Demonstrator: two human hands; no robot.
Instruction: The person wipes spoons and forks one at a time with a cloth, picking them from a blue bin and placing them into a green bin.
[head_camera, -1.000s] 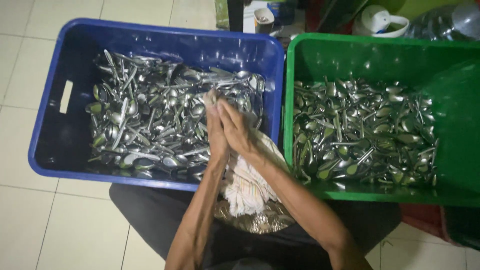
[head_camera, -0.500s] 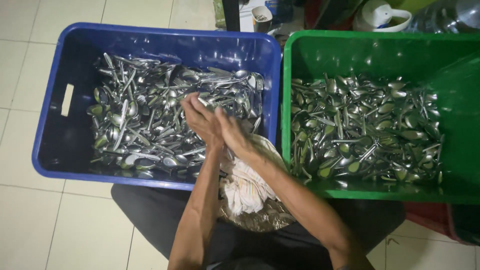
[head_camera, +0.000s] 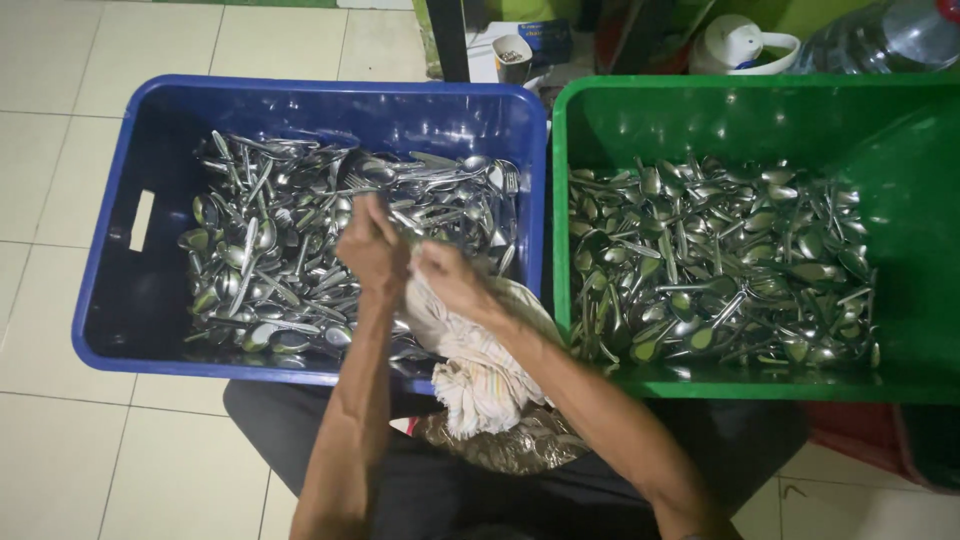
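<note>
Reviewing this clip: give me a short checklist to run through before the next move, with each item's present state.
1. Left hand over the blue crate: ok.
2. Right hand on the white cloth: ok, it grips the cloth's upper end.
3. Utensil actually held between the hands: cannot tell, fingers and cloth hide it.
4. Blue crate stocked with cutlery: ok, a full pile.
5. Green crate has room: ok, spoons lie in a shallow layer and the far end is bare.
6. Cloth clear of the crates: not ok, it drapes over the blue crate's near rim.
</note>
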